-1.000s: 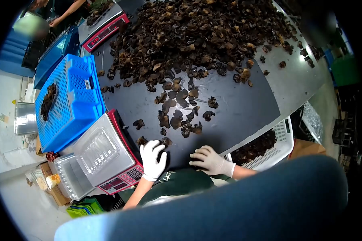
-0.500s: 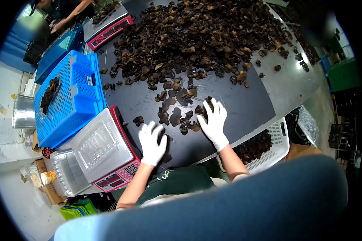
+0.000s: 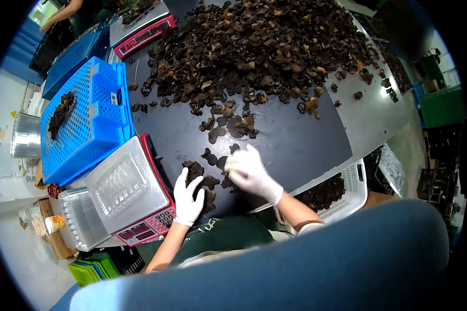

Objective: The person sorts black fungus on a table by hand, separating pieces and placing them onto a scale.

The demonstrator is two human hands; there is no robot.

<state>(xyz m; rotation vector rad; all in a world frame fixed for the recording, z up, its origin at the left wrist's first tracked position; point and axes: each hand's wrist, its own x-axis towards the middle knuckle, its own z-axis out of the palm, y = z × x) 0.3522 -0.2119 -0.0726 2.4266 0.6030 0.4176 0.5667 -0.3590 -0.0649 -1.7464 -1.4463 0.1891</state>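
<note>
Dark, ruffled wood ear mushrooms (image 3: 211, 181) lie in a loose cluster on the black mat (image 3: 306, 129) between my white-gloved hands. My left hand (image 3: 188, 201) rests at the cluster's left side, thumb and fingers apart, its fingertips touching a mushroom (image 3: 194, 169). Bent over the cluster's right side is my right hand (image 3: 251, 175); its fingers are curled down and blurred, so their grip does not show. A few more mushrooms (image 3: 236, 126) lie just beyond, below a large heap (image 3: 254, 52) of them.
On my left stands a red-edged scale (image 3: 124, 186) bearing a clear plastic tray (image 3: 122, 186). Behind it is a blue crate (image 3: 88, 124), and a second scale (image 3: 145, 36) farther back. A white basket (image 3: 355, 181) with mushrooms sits below the table's right edge. Another person's arm (image 3: 62, 14) shows top left.
My right hand has swept left and toward me, its fingers now curled. Nearby mushrooms have shifted left into a closer cluster beside my left hand, which has moved slightly left.
</note>
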